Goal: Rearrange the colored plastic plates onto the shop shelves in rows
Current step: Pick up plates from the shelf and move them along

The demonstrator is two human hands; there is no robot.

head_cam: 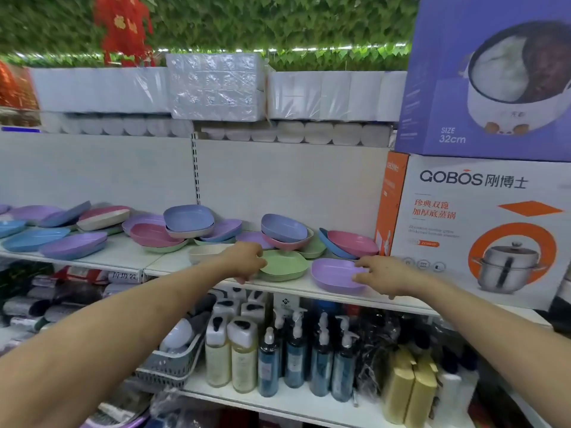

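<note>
Several coloured plastic plates lie scattered and overlapping along the white shelf (129,257). At the front edge sit a green plate (285,265), a purple plate (332,274) and a beige plate (205,251). My left hand (245,261) grips the green plate's left rim with curled fingers. My right hand (381,274) holds the purple plate's right rim, thumb on top. Behind them a blue plate (282,227) is stacked on a pink one, and a pink plate (353,242) leans on a blue one.
A boxed steamer pot (482,230) stands on the shelf at the right, with a purple cooker box (488,75) on top. Wrapped white packs (216,88) fill the upper shelf. Pump bottles (296,353) and a grey basket (173,362) sit on the lower shelf.
</note>
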